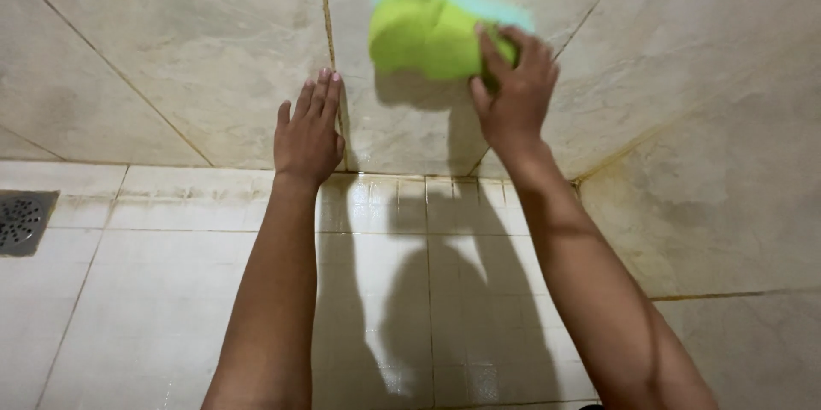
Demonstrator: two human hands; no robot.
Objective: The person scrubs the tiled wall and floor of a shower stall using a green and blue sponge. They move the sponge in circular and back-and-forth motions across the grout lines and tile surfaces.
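My right hand grips a lime-green sponge with a pale blue edge and presses it against the beige wall tile. The sponge looks blurred, as if moving. My left hand lies flat on the wall with fingers together, just left of a vertical grout line and just above the wall's junction with the floor. It holds nothing.
A metal floor drain sits at the left edge. The white tiled floor is wet and shows my shadow. A second wall meets the first at a stained corner on the right.
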